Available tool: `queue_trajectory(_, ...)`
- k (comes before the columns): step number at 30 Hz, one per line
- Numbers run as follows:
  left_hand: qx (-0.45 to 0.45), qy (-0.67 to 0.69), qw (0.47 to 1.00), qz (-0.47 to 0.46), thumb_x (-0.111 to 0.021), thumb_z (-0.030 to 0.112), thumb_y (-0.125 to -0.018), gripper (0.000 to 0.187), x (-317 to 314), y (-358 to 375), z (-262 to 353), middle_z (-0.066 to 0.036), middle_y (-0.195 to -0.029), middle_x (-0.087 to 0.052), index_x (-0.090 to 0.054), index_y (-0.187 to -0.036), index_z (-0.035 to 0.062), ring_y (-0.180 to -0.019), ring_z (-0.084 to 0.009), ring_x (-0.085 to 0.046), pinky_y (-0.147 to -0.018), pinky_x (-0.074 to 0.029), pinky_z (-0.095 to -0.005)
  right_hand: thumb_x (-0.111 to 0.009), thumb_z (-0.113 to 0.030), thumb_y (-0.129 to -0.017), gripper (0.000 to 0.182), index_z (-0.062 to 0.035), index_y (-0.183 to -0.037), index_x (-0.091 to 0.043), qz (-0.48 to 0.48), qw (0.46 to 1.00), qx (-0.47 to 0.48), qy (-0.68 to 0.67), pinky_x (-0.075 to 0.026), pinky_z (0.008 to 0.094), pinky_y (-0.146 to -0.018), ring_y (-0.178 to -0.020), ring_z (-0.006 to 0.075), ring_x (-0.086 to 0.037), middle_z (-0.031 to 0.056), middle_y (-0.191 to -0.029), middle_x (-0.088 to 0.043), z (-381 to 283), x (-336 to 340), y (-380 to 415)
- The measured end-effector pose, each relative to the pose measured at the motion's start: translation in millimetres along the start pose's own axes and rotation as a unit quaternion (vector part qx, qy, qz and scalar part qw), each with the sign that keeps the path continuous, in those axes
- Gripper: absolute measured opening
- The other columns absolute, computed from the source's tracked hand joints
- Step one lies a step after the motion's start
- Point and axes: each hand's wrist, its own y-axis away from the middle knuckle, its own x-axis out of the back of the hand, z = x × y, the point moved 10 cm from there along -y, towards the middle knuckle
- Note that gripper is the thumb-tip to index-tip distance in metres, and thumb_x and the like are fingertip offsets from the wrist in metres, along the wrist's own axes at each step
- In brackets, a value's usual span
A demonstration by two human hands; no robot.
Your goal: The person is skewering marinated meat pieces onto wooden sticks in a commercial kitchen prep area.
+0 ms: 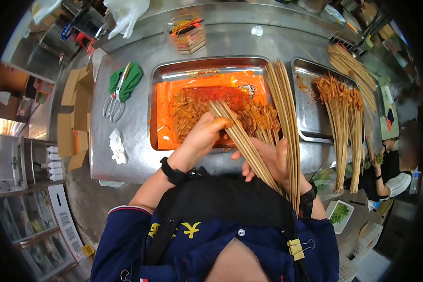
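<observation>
Left hand (207, 134) clenches a bundle of sticks (245, 143) over the tray (153, 101) of food (185, 117); right hand (270, 157), loosely open, lies under the sticks.

I see a lane of bare metal on the tabletop (138, 115), running between the left wall of the middle tray (151, 105) and the scissors (115, 101), green cloth (132, 79) and crumpled tissue (118, 146). Beyond that tray there is room right of the plastic container (189, 41), up to the white wad (257, 31). Upright sticks (284, 103) block my sideways pass to the right tray (310, 120), while slanting sticks (242, 141) obstruct the near side.
</observation>
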Motion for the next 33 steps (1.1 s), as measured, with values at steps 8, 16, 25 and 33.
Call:
queue_trajectory(8, 0.038, -0.006, 0.998, 0.042, -0.055, 0.014, -0.087, 0.021, -3.8, 5.0, 2.1, -0.005, -0.082, -0.056, -0.053, -0.103, 0.0012, -0.064, -0.0106, -0.05, -0.057, -0.044, -0.0235, -0.042, -0.074, -0.075, 0.089, -0.0058, -0.132, -0.034, 0.03, 0.998, 0.016, -0.051, -0.033, 0.0179, -0.042, -0.052, 0.0058, -0.038, 0.0067, -0.098, -0.051, 9.2, 1.0, 3.5)
queue_trajectory(16, 0.015, -0.024, 0.997, 0.075, -0.056, 0.015, -0.087, 0.015, 1.3, 10.3, 9.1, 0.0, -0.069, -0.051, -0.054, -0.096, 0.0027, -0.054, -0.0069, -0.044, -0.046, -0.036, -0.0205, -0.061, -0.039, -0.084, 0.068, 0.0022, -0.132, -0.035, 0.031, 0.995, 0.015, 0.089, -0.037, 0.0201, -0.042, -0.047, 0.0056, -0.043, 0.0017, -0.068, -0.048, 8.6, 3.1, 3.1)
queue_trajectory(25, -0.048, -0.037, 0.995, 0.083, -0.055, 0.016, -0.089, 0.017, 10.0, 3.0, 19.3, -0.001, -0.079, -0.057, -0.051, -0.102, 0.0049, -0.061, -0.0086, -0.052, -0.052, -0.042, -0.0201, -0.046, -0.036, -0.091, 0.055, 0.0042, -0.127, -0.035, 0.035, 0.999, 0.031, 0.0, -0.035, 0.015, -0.038, -0.044, 0.003, -0.044, 0.0056, -0.073, -0.055, 7.8, -0.4, 2.1)
queue_trajectory(33, -0.048, -0.046, 0.996, 0.066, -0.054, 0.016, -0.09, 0.019, 12.6, 6.2, 16.3, -0.001, -0.083, -0.059, -0.05, -0.106, 0.0053, -0.063, -0.0083, -0.053, -0.054, -0.043, -0.0202, -0.06, -0.025, -0.083, 0.061, 0.0027, -0.131, -0.035, 0.007, 0.989, 0.038, 0.143, -0.034, 0.0213, -0.041, -0.046, 0.0059, -0.041, 0.0031, -0.076, -0.052, 10.8, 1.4, -2.8)
